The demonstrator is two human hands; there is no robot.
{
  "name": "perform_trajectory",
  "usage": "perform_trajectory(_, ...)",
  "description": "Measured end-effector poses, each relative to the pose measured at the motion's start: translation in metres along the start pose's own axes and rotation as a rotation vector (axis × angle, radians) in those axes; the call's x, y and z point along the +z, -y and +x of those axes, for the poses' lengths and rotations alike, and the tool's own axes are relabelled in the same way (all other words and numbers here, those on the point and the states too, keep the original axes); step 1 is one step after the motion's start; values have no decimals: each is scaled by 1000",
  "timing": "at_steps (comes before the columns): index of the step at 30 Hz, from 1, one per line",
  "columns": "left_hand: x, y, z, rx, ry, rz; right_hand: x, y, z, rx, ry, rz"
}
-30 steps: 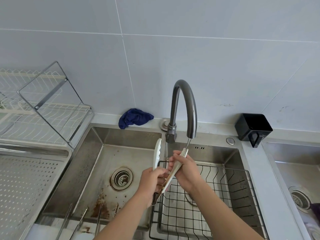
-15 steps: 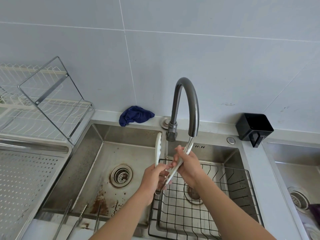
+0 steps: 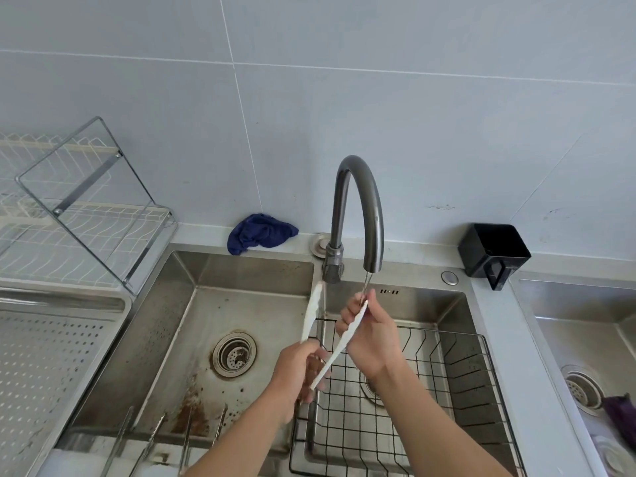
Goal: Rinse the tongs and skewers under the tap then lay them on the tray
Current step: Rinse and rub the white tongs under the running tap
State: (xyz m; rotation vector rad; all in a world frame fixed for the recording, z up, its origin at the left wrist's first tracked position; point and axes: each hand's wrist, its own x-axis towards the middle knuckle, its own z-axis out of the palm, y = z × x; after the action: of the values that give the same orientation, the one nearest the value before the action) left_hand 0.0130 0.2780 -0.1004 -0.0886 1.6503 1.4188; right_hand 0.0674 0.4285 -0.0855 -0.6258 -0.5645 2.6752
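A crumpled blue cloth and a black container sit well apart on the ledge.

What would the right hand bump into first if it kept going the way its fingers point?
Probably the tap, near its base: the right hand points up and left toward it. The free arm of the tongs lies close beside that line, so depth leaves it unsure.

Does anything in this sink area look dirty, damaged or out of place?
Brown, rust-like stains mark the floor of the left basin, from the drain toward the front edge. A blue cloth lies crumpled on the ledge behind it. The tongs look intact.
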Motion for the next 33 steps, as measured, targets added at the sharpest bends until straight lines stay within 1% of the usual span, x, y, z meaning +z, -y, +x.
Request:
perform_trajectory(3, -6, 6, -1, -68, -5, -34, 2, -4, -5, 26, 84, -39)
perform_trajectory(5, -7, 6, -1, -84, 0, -60, 2, -5, -8, 39, 112, -122)
perform_trajectory(7, -4, 3, -1, -93, -2, -101, 3, -2, -8, 21, 131, -203)
perform_trajectory(11, 0, -2, 1, -84, -12, -111, 10, 9, -5, -12, 136, -222)
perform_trajectory(13, 3, -2, 1, -85, -13, -97, 16, 11, -6, -58, 97, -297)
perform_trajectory(16, 8, 1, 1, -106, -20, -61, 24, 14, -9, -83, -41, -396)
perform_trajectory(18, 9, 5, -1, -113, -15, -30, 26, 16, -12, -86, -64, -384)
perform_trajectory(22, 5, 9, -8, -61, -38, -32, 21, 16, -22, -21, 111, -201)
perform_trajectory(24, 3, 5, -13, -18, -38, -48, 14, 15, -23, 24, 88, -184)
perform_trajectory(25, 2, 3, -15, -3, -21, -38, 11, 15, -23, 43, 46, -217)
perform_trajectory(26, 1, 1, -17, 1, 6, -20, 8, 14, -21, 47, -9, -301)
perform_trajectory(28, 0, -1, -20, -33, 70, 3, 6, 13, -16, -3, -110, -617)
perform_trajectory(29, 1, -1, -21, -60, 107, 5, 7, 12, -14, -37, -126, -755)
perform_trajectory(30, 1, 0, -23, -85, 148, 8, 9, 11, -12, -60, -125, -843)
perform_trajectory(33, -1, 4, -25, -170, 305, -27, 15, 10, -8, -69, -135, -913)
